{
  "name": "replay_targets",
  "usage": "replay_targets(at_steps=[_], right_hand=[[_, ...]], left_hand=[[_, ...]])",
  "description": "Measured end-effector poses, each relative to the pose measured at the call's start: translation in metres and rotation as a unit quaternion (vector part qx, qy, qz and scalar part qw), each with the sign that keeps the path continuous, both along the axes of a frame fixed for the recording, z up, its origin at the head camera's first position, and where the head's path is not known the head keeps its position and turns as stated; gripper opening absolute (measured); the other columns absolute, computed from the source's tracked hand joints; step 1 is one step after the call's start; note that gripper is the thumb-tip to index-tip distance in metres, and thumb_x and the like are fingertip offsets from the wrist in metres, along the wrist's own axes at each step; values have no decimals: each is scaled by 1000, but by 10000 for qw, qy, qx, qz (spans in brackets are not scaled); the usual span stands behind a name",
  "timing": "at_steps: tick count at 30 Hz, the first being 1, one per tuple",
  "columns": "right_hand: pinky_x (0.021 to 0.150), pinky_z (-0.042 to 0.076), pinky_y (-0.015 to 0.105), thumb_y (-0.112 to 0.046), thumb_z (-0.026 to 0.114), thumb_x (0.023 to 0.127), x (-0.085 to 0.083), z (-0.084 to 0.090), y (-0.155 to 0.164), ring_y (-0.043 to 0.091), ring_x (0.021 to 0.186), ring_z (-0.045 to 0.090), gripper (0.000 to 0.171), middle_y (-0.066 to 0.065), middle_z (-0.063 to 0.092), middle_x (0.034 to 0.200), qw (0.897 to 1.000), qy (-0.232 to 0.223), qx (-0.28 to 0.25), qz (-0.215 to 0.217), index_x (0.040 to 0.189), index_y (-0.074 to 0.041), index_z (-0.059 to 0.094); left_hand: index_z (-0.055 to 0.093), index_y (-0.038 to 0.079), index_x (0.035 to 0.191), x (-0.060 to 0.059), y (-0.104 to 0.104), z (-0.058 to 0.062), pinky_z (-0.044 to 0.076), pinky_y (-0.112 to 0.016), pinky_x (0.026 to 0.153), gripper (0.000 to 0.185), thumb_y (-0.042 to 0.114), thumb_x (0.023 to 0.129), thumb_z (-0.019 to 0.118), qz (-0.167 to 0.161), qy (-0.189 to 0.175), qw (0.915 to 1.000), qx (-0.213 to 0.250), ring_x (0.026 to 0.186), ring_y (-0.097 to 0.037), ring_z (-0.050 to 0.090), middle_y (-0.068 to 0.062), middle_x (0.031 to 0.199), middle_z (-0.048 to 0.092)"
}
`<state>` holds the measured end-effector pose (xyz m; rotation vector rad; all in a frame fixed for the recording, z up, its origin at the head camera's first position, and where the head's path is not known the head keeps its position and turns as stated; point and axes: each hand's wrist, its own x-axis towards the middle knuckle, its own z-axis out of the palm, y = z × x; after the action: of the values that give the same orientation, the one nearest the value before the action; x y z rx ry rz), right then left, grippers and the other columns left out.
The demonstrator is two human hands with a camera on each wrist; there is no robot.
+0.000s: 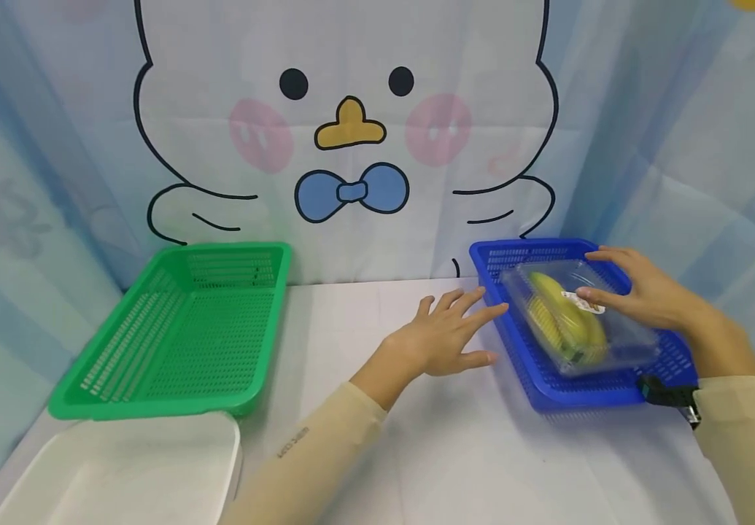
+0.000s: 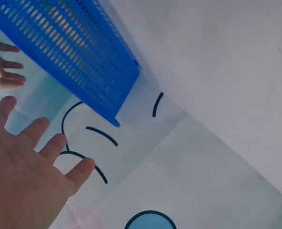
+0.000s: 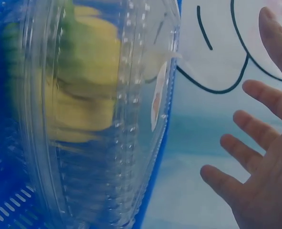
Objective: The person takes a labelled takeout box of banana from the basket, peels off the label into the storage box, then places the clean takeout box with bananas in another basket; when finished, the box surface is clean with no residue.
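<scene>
A blue basket (image 1: 574,397) stands on the right of the white table and holds a clear plastic box (image 1: 636,343) with yellow bananas (image 1: 564,321) inside. My right hand (image 1: 633,295) is spread over the far side of the box, fingers straight; contact is unclear. In the right wrist view the right hand (image 3: 260,176) sits beside the clear box (image 3: 107,143), and the bananas (image 3: 84,105) show through the lid. My left hand (image 1: 449,335) lies open, fingers spread, at the basket's left rim. From the left wrist, that left hand (image 2: 31,176) is below the blue basket (image 2: 79,52).
A green basket (image 1: 219,249) with nothing in it stands on the left. A white tub (image 1: 121,467) sits at the near left corner. Bare white tabletop (image 1: 449,452) lies between the baskets. A cartoon backdrop (image 1: 351,131) closes off the back and sides.
</scene>
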<state>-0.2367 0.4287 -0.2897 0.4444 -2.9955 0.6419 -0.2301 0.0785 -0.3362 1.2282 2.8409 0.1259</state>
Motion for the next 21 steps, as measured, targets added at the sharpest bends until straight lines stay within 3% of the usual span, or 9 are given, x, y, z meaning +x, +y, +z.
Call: replay_targets(at_steps=[8,16,21], right_hand=[[102,31,78,-36,60,105,-5,-13,15,65,138,30,68,35,22,161,9984,-444,-322,-138,158,-2,33],[101,26,81,-34,56,107,-11,-17,24,67,140,23,69,35,15,164,9958,-783,-464,-71,161,-4,26],[100,27,82,-31,61,104,-14,-22,32,68,137,27,69,38,21,161,9965,-785,-269,37,160,-3,31]], left_hand=[[6,49,163,0,17,-6,23,-60,122,73,71,101,37,-76,-220,9997,84,159,-25,11,5,174,3],[10,49,163,0,31,-5,27,-58,120,71,74,100,32,-131,-65,9999,27,158,-23,13,6,174,4],[21,47,161,-5,38,-10,28,-57,120,68,74,100,33,-122,-279,9995,128,158,-23,15,6,173,7]])
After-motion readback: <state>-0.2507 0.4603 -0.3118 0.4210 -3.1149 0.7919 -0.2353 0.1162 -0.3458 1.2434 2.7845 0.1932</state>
